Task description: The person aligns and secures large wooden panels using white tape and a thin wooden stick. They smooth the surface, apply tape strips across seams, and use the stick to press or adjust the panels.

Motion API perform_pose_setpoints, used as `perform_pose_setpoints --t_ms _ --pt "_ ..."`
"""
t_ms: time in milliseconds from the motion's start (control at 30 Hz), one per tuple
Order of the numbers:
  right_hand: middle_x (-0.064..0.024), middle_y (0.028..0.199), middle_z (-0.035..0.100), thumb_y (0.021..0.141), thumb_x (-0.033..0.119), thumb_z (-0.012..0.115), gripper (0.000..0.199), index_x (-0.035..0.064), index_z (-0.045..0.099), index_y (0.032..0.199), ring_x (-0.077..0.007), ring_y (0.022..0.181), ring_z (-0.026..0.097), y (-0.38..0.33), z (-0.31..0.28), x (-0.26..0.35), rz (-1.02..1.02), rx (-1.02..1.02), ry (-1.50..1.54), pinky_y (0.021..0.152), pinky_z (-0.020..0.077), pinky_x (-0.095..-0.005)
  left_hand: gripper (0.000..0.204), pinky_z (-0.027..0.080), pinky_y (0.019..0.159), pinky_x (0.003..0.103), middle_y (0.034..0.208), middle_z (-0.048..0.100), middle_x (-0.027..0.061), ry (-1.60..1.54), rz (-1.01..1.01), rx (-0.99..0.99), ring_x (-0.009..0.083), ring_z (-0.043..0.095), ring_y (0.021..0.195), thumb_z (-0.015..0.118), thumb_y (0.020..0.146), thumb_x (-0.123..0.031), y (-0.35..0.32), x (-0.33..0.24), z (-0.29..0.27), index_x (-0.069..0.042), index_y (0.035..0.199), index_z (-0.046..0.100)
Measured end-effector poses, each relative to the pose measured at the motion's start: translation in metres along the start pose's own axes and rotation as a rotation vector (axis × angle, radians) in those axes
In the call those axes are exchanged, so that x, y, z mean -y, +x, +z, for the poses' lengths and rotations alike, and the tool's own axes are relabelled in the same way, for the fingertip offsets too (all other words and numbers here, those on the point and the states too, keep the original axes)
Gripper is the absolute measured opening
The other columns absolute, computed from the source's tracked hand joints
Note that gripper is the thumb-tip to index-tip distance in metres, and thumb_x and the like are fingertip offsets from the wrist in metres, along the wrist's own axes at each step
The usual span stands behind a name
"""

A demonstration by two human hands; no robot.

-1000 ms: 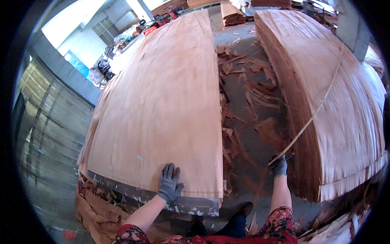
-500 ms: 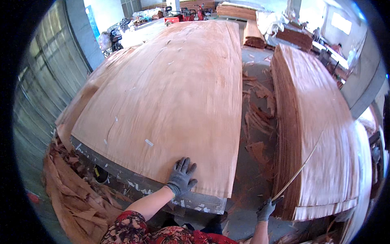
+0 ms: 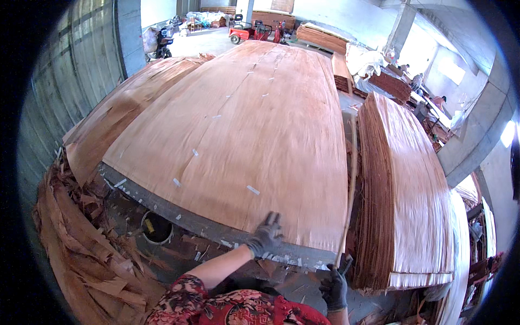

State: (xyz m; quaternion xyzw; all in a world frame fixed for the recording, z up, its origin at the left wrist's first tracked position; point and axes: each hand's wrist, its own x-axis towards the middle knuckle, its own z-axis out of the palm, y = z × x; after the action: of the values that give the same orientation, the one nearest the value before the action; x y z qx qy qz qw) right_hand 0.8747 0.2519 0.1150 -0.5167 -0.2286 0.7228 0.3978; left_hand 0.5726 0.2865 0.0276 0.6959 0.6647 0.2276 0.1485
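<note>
No lettering, number or sign can be read. The short pale strips (image 3: 253, 190) on the wood sheet (image 3: 271, 141) show no legible print. A squared, character-like motif (image 3: 247, 313) on the red flowered shirt (image 3: 295, 311) cannot be made out as writing, and the yellow patch (image 3: 149, 226) in the dark bucket (image 3: 162, 230) is too small to tell whether it is a label.

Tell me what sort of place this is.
Probably a wood-veneer workshop: a broad, thin wooden sheet is spread out, a tall stack of similar sheets stands to its right, and torn scraps lie heaped at lower left.
</note>
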Motion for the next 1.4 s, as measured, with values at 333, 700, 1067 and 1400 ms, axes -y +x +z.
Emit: perform_pose_setpoints --t_ms 333,700,1067,1400 --pt "0.0021 0.063 0.048 0.088 0.044 0.048 0.04 0.0088 0.05 0.108 -0.0081 0.043 0.037 0.074 0.063 -0.051 0.589 0.317 0.533 0.038 0.0306 -0.0203 0.091 0.019 0.105 0.041 0.135 0.023 0.0311 0.08 -0.918 -0.671 0.0418 0.022 0.126 0.064 0.071 -0.023 -0.186 0.156 -0.079 0.005 0.137 0.008" --pt "-0.0067 0.088 0.062 0.089 0.039 0.047 0.029 0.0121 0.056 0.092 -0.0129 0.044 0.045 0.096 0.081 -0.075 0.306 0.122 0.29 0.037 0.039 -0.0226 0.099 0.011 0.109 0.043 0.142 0.01 0.0288 0.143 -1.178 -0.68 0.0419 0.008 0.132 0.067 0.068 -0.032 -0.168 0.258 -0.132 0.005 0.137 0.007" --pt "-0.0033 0.07 0.059 0.083 0.046 0.055 0.033 0.0131 0.058 0.084 -0.0138 0.041 0.046 0.128 0.154 -0.092 0.082 -0.088 0.014 0.034 0.0398 -0.0252 0.044 0.039 0.091 0.034 0.116 0.052 0.0123 -1.495 -0.861 -1.069 0.0249 0.049 0.105 0.061 0.08 -0.013 -0.174 0.263 -0.198 -0.002 0.12 0.045" --pt "-0.0075 0.091 0.06 0.085 0.046 0.052 0.042 0.009 0.052 0.105 -0.0077 0.039 0.04 0.091 0.156 -0.143 0.31 0.041 0.129 0.035 0.0381 -0.0219 0.029 0.051 0.066 0.033 0.096 0.06 0.0083 -1.839 -0.734 -1.096 0.0195 0.06 0.08 0.064 0.08 -0.021 -0.139 0.32 -0.218 -0.004 0.102 0.056"
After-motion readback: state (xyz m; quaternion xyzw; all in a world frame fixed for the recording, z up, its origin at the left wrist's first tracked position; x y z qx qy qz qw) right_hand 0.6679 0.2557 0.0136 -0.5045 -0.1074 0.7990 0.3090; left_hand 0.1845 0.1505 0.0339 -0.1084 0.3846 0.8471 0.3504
